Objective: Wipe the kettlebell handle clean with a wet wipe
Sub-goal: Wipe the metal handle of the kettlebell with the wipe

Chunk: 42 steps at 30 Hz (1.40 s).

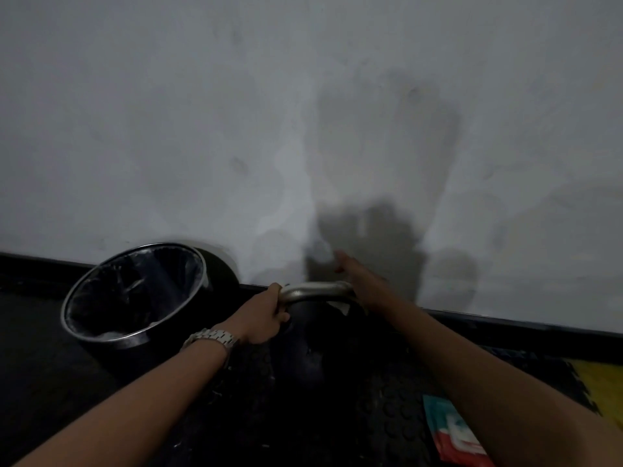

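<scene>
Steel kettlebell handle (pixel 317 290) on the dark floor mat by the wall is gripped at one end by the left hand (pixel 264 316) while the right hand (pixel 357 279), fingers' state unclear, seemingly wipes the other end, next likely working across the bare middle

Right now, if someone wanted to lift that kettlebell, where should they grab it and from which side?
Probably by the top bar of the metal handle, coming down from above. It arches over the dark kettlebell and leaves a gap underneath for fingers to curl through. The left hand already grips its left end; the right hand is at the right end, so the middle stretch is free.
</scene>
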{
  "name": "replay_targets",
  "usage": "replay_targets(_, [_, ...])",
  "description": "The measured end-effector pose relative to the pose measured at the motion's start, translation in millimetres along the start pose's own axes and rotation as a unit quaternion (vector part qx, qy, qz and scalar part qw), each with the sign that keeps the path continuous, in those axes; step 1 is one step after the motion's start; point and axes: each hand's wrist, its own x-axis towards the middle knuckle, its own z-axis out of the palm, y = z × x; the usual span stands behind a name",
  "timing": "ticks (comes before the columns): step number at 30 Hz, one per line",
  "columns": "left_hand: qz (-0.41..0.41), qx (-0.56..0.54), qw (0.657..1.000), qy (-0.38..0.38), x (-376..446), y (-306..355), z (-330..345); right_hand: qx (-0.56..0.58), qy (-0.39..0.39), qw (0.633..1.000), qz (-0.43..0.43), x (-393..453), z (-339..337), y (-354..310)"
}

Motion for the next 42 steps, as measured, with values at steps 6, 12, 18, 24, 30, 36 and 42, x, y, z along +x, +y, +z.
replay_targets(6, [0.006, 0.0, 1.0, 0.0, -1.0, 2.7, -0.5, -0.094, 0.01, 0.995, -0.041, -5.3, -1.6, 3.4])
replay_targets(12, [0.005, -0.003, 1.0, 0.002, 0.3, 1.3, 0.3, -0.08, 0.0, 0.996, -0.05, -5.6, -5.3, -3.6])
replay_targets(18, [0.002, 0.008, 1.0, 0.005, 0.3, 1.3, 0.5, -0.152, -0.001, 0.986, -0.074, -8.1, 2.2, -14.5])
replay_targets(24, [-0.006, 0.007, 1.0, 0.007, 0.3, 1.0, 1.6, -0.165, -0.02, 0.985, -0.039, -13.5, -1.6, -5.2])
replay_targets(30, [-0.007, 0.008, 1.0, 0.003, 1.9, -0.6, 1.5, -0.162, -0.024, 0.985, -0.053, -17.7, -1.3, -8.6])
replay_targets(36, [-0.009, 0.01, 1.0, 0.011, 2.4, -1.2, 2.6, -0.174, -0.024, 0.983, -0.047, -18.4, -2.9, -6.8])
replay_targets(42, [-0.008, 0.009, 1.0, 0.004, 0.2, 2.6, 1.6, -0.23, -0.039, 0.969, -0.087, -24.2, -1.1, -14.8])
